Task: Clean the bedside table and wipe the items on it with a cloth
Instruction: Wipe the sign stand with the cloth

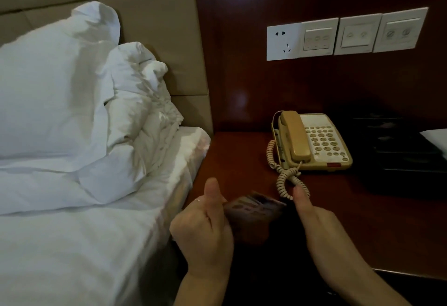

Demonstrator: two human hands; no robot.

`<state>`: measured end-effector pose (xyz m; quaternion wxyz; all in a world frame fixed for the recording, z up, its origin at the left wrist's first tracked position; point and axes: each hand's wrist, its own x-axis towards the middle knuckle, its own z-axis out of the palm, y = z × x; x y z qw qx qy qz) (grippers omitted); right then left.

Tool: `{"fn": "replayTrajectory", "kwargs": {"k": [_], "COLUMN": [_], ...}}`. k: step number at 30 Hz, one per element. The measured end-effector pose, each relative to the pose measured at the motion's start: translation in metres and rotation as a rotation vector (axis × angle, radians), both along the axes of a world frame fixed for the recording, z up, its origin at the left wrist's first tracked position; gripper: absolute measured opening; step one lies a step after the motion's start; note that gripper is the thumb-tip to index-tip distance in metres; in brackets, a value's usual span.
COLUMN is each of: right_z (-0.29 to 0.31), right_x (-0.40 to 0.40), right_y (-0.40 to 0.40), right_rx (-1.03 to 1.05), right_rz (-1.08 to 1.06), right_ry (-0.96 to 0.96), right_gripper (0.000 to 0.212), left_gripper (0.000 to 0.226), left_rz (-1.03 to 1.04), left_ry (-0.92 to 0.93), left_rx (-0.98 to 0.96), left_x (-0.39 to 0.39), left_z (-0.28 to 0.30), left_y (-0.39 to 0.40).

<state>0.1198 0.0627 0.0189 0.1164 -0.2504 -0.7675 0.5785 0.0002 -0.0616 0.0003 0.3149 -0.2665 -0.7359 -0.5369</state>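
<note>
Over the front left corner of the dark wooden bedside table [242, 155], both my hands hold a dark flat remote control [244, 209] with small oval buttons. My left hand [205, 228] grips its left end, thumb raised. My right hand [316, 221] is at its right end, thumb pointing forward, and seems to hold a dark cloth [271, 230] against the remote. Its fingers are hidden underneath. A beige corded telephone [314, 141] sits further back on the table, and its coiled cord [285, 180] reaches almost to my right thumb.
A bed with white sheets [84, 245] and pillows [60, 92] lies against the table's left side. A black tray-like object [399, 150] stands at the right. A row of white wall switches and a socket [343, 37] is mounted above the telephone.
</note>
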Motion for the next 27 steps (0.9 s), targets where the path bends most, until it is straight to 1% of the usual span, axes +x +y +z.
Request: {"fn": "replayTrajectory", "kwargs": {"k": [2, 4, 5, 6, 7, 10, 11, 14, 15, 17, 19, 21, 23, 24, 26, 27], "right_z": [-0.001, -0.002, -0.006, -0.005, -0.004, -0.003, -0.003, -0.008, -0.01, -0.009, -0.007, -0.003, 0.0, 0.003, 0.007, 0.01], "right_x": [-0.004, -0.007, -0.009, -0.009, -0.01, -0.013, -0.014, -0.015, -0.015, -0.015, -0.014, -0.012, -0.009, -0.006, 0.001, 0.004], "right_y": [-0.009, -0.015, -0.014, -0.017, -0.017, -0.015, -0.012, -0.001, 0.002, 0.005, 0.008, 0.013, 0.02, 0.024, 0.033, 0.037], "right_rx": [0.116, 0.157, 0.151, 0.148, 0.122, 0.068, 0.071, 0.041, 0.026, 0.0, 0.014, 0.017, 0.048, 0.076, 0.239, 0.377], "right_rz": [-0.043, -0.104, -0.134, -0.169, -0.194, -0.309, -0.32, -0.376, -0.37, -0.323, -0.198, -0.069, -0.042, -0.055, -0.059, -0.02], "right_ry": [0.053, 0.135, 0.171, 0.201, 0.228, 0.28, 0.286, 0.277, 0.281, 0.294, 0.298, 0.26, 0.188, 0.162, 0.089, 0.017], "right_gripper": [0.066, 0.056, 0.052, 0.049, 0.046, 0.029, 0.029, 0.042, 0.039, 0.028, 0.02, 0.025, 0.036, 0.037, 0.036, 0.039], "left_gripper": [0.085, 0.086, 0.089, 0.092, 0.089, 0.068, 0.063, 0.044, 0.04, 0.042, 0.044, 0.043, 0.042, 0.043, 0.045, 0.046], "left_rz": [0.047, -0.006, -0.059, -0.127, -0.208, -0.494, -0.599, -0.849, -0.898, -0.907, -0.855, -0.818, -0.828, -0.841, -0.871, -0.884], "left_ry": [-0.119, -0.262, -0.304, -0.338, -0.385, -0.603, -0.667, -0.859, -0.905, -0.94, -0.939, -0.965, -0.963, -0.95, -0.914, -0.898], "left_rx": [-0.059, -0.086, -0.097, -0.107, -0.122, -0.209, -0.238, -0.245, -0.231, -0.174, -0.107, -0.064, -0.073, -0.099, -0.168, -0.208], "left_x": [-0.006, -0.01, -0.012, -0.013, -0.013, -0.012, -0.013, -0.016, -0.015, -0.012, -0.008, -0.007, -0.008, -0.009, -0.012, -0.012], "left_z": [0.003, 0.004, 0.003, 0.002, 0.003, 0.004, 0.004, 0.006, 0.006, 0.006, 0.002, -0.001, -0.001, -0.001, -0.001, 0.0], "left_y": [0.0, -0.002, -0.002, -0.003, -0.004, -0.006, -0.007, -0.012, -0.013, -0.013, -0.011, -0.009, -0.009, -0.01, -0.011, -0.012]}}
